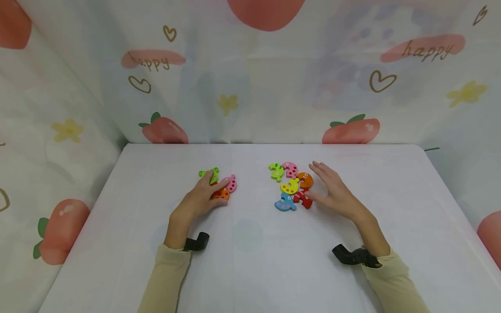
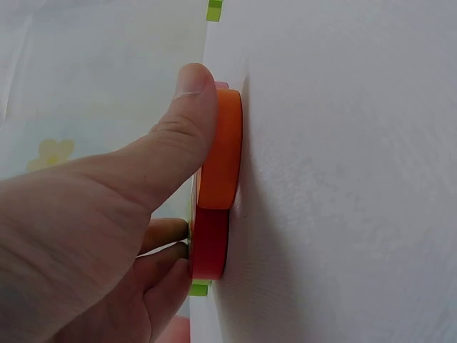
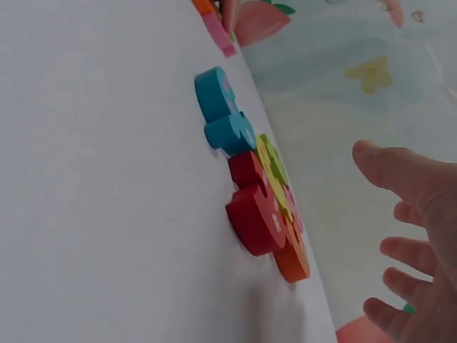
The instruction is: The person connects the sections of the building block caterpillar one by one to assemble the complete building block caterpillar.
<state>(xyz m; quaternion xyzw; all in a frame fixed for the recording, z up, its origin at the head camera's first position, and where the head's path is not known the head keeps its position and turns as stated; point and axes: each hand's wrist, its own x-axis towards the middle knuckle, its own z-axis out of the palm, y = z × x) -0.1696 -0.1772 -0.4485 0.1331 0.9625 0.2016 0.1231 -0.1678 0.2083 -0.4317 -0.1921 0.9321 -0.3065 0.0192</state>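
Observation:
My left hand (image 1: pixel 197 200) lies over a small group of painted, numbered puzzle pieces, its fingers spread and touching them. In that group are a green piece (image 1: pixel 215 177), a pink spotted piece (image 1: pixel 232 184) and an orange spotted piece (image 1: pixel 222 194). The left wrist view shows the thumb against the orange piece (image 2: pixel 221 150), with a red piece (image 2: pixel 210 244) beside it. My right hand (image 1: pixel 339 195) hovers beside a second group, fingers extended, holding nothing. Nearest to it are an orange piece (image 1: pixel 305 179) and a red piece (image 1: pixel 303 199).
The right group also has a yellow piece (image 1: pixel 290 187), a blue piece (image 1: pixel 285 203), a pink piece (image 1: pixel 290 168) and a green piece (image 1: pixel 276 171), set close together. A white-covered table (image 1: pixel 250 269) carries everything. A printed curtain (image 1: pixel 274 87) stands behind its far edge.

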